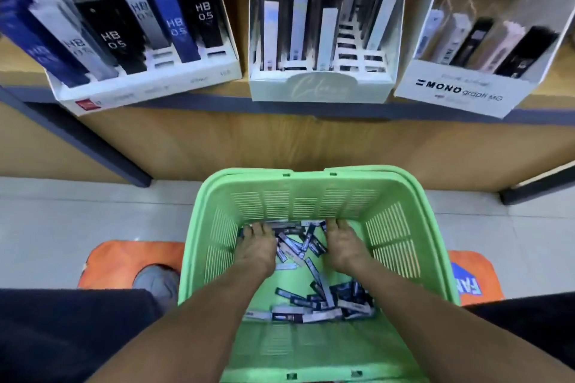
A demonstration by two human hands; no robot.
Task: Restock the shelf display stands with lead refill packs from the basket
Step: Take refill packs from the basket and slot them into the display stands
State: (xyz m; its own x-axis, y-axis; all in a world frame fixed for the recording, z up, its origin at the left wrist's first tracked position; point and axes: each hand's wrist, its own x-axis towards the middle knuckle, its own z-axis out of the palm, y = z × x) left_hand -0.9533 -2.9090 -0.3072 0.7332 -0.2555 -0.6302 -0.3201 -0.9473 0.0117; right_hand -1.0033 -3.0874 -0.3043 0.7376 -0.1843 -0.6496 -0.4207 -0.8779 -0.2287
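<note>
Pale floor tiles (62, 221) run beneath a wooden shelf (193, 140) with a dark front edge; an orange mat (124, 261) lies on the tiles under the person.

3 cardboard display stands sit on the shelf, side by side. Left stand (140, 93): tilted, holding blue, black and white packs marked HB 0.5, with 2 rows near its right side almost down to the base. Middle stand (320, 87): pale green front, several slots part-filled with white-faced packs, printing too blurred to read. Right stand (451, 93): white front marked MONO graph MG, holding dark and pale items.

Green plastic basket (311, 199) stands on the floor directly below the middle stand, between the person's knees. Lead refill packs (323, 305) lie loose on its bottom in 2 scattered groups, 1 at the far wall and 1 nearer the person.

Left hand (255, 246): inside the basket at the far group, palm down, fingers curled onto the packs there. Whether it grips any cannot be told; the fingertips are hidden among the packs.

Right hand (342, 242): inside the basket just beside the same group, palm down, fingers bent at the far wall. Hold cannot be told.

Both hands are apart, with loose packs lying between them.
</note>
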